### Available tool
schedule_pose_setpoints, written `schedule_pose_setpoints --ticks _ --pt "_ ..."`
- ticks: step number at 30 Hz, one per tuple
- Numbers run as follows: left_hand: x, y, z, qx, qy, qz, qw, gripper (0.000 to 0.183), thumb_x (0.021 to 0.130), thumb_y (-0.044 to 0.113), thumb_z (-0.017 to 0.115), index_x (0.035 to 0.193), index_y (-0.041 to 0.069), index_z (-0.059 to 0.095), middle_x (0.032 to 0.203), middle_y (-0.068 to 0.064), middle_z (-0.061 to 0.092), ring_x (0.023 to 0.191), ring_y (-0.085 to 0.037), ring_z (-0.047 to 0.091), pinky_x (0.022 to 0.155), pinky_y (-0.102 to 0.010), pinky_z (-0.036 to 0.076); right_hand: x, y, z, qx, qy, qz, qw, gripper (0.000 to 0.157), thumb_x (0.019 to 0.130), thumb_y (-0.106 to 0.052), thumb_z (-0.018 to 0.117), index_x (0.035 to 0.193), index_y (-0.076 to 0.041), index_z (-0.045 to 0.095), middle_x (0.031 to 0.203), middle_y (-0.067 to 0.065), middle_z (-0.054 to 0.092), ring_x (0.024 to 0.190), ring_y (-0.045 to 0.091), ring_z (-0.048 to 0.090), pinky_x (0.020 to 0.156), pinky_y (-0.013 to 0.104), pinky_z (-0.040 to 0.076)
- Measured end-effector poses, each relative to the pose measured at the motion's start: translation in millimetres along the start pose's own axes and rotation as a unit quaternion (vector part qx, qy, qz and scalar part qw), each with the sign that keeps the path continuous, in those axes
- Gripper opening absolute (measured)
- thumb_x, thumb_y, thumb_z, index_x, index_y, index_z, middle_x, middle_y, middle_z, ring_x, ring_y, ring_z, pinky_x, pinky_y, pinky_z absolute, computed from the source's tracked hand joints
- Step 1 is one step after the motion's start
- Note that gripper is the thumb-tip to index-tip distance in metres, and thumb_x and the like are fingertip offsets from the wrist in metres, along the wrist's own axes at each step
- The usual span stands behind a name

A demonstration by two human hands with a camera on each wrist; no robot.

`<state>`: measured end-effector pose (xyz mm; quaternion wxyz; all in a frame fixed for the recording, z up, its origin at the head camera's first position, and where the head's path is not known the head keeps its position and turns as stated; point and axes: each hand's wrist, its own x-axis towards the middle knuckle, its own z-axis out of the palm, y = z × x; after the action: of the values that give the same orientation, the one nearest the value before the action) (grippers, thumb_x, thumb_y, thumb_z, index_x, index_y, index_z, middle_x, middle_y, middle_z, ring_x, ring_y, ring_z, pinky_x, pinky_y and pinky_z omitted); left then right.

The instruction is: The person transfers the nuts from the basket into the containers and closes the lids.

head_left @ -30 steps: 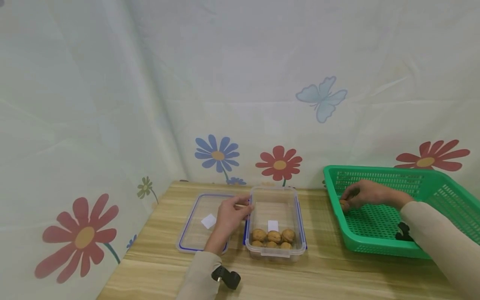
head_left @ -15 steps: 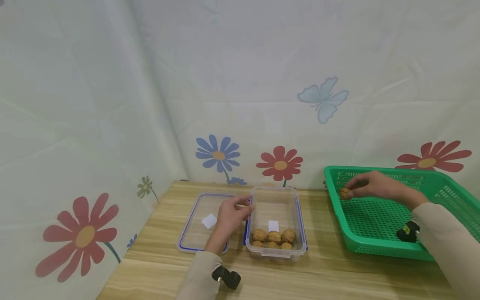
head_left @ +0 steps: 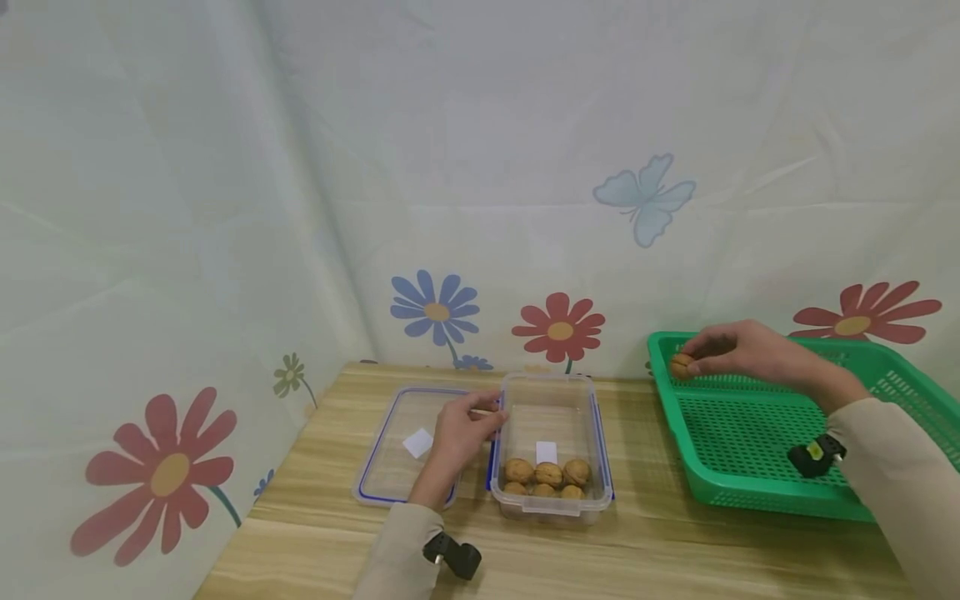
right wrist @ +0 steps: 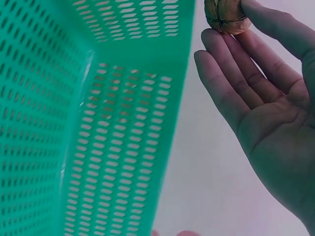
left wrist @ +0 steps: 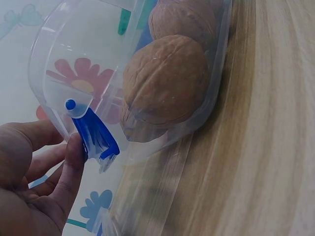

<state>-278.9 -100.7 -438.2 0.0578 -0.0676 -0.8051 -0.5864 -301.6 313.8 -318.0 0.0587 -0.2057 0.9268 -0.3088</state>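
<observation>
Between the thumb and fingertips of my right hand (head_left: 757, 354) is a walnut (head_left: 682, 367), held up over the left side of a green plastic basket (head_left: 772, 492). The right wrist view shows this walnut (right wrist: 227, 14) beyond the basket's wall, the other fingers extended. My left hand (head_left: 467, 425) pinches the left edge of a clear food container (head_left: 551, 505). In the left wrist view its thumb and fingers meet at the rim beside a blue-edged latch (left wrist: 96, 132). Several walnuts (head_left: 548, 473) lie in rows at the container's near end, behind a white label (head_left: 546, 452).
The container's clear lid (head_left: 386, 467), with a blue seal and a white label, lies flat on the wooden table (head_left: 300, 517) to the left. A flower-printed white curtain (head_left: 480, 208) hangs behind the table.
My right hand has lifted the walnut up from inside the basket to the height of its rim, shifting slightly left at the end. The left hand and the container have stayed put.
</observation>
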Motion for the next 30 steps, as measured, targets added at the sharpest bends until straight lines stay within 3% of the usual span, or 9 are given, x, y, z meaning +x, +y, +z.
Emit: schedule_pose_setpoints --ticks 7,18,30 --pt "0.9 -1.0 0.4 0.004 0.002 0.000 1.0000 0.035 0.088 0.011 0.072 0.122 0.004 0.066 0.101 -0.009 0.068 0.074 -0.016 0.068 0.063 -0.029 0.058 -0.3 -28.7 2.2 -0.002 0.012 -0.018 1.000 0.034 0.086 -0.041 0.072 0.112 -0.020 0.069 0.105 -0.002 0.068 0.097 0.020 0.061 0.079 0.034 0.053" --pt "1.5 -0.2 0.2 0.009 0.005 -0.006 0.9999 0.035 0.087 0.012 0.073 0.122 0.006 0.067 0.100 -0.007 0.068 0.073 -0.015 0.068 0.063 -0.028 0.058 -7.5 -77.0 13.2 -0.005 0.028 -0.060 0.998 0.033 0.084 -0.041 0.074 0.111 -0.023 0.069 0.103 -0.005 0.068 0.093 0.015 0.063 0.078 0.029 0.054" --pt "1.8 0.1 0.1 0.003 0.005 0.005 1.0000 0.035 0.087 0.011 0.073 0.121 0.004 0.067 0.100 -0.010 0.068 0.075 -0.017 0.068 0.063 -0.028 0.058 -14.8 -109.0 38.3 0.056 0.023 -0.122 0.991 0.031 0.086 -0.031 0.074 0.114 -0.021 0.067 0.102 -0.005 0.069 0.091 0.014 0.066 0.079 0.030 0.056"
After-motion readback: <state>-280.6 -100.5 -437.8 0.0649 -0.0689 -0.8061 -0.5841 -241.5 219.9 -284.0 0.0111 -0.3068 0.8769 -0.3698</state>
